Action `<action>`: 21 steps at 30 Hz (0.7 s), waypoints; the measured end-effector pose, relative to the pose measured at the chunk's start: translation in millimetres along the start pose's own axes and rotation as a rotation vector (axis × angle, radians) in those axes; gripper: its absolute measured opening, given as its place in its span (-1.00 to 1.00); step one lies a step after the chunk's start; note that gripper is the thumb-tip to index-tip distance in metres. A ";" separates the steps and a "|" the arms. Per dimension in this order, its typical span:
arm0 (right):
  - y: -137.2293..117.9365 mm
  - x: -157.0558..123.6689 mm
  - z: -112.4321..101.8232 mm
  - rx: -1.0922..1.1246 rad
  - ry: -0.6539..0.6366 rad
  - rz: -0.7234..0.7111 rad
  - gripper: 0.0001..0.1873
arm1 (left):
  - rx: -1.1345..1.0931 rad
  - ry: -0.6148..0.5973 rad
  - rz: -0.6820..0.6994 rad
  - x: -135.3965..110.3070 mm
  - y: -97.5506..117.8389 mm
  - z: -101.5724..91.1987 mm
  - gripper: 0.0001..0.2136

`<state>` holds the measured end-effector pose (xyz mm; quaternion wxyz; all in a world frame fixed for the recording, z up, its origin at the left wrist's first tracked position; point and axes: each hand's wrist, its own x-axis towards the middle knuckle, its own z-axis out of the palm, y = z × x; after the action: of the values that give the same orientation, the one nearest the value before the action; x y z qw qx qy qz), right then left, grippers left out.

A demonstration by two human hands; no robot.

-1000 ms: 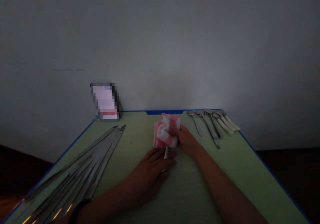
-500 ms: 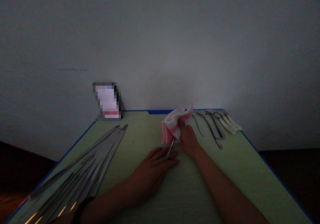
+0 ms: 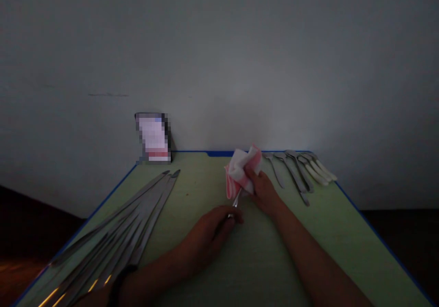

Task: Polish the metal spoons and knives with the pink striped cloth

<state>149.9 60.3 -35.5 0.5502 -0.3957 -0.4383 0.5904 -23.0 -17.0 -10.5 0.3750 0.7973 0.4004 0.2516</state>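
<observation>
Slightly right of the middle, my right hand (image 3: 265, 192) is closed around a pink and white cloth (image 3: 236, 167). The cloth is bunched over the far end of a shiny metal piece of cutlery (image 3: 236, 202), so its head is hidden and I cannot tell its kind. Below it, my left hand (image 3: 214, 229) pinches the near end of that handle between bent fingers. Several spoons (image 3: 277, 172) lie beyond my right hand, some with white handles (image 3: 313, 172). To the left of my left hand, several long metal knives (image 3: 137, 224) lie fanned out.
A phone (image 3: 154, 138) with a lit, blurred screen leans against the grey wall (image 3: 219, 60) at the back left. The pale green table (image 3: 274, 261) has a blue edge. Dark floor shows on both sides.
My left hand's fingers, stretched out before, have closed on the handle end. The cloth in my right hand has bunched differently. The whole view has shifted slightly.
</observation>
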 end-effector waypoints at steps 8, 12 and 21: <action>-2.7 2.7 4.2 0.260 0.043 0.178 -0.85 | -0.366 0.092 -0.058 -3.6 1.1 -2.1 -0.85; -5.7 0.7 7.3 0.327 0.014 0.142 -0.82 | -0.524 0.077 -0.055 -2.1 1.3 -0.1 -0.78; -1.8 7.0 8.4 0.394 0.157 0.039 -0.67 | -0.730 -0.010 -0.189 3.8 2.7 1.4 -0.74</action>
<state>141.9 66.6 -31.2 0.6378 -0.3334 -0.2624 0.6427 -18.6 -15.4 -8.8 0.6578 0.5721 0.3544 0.3381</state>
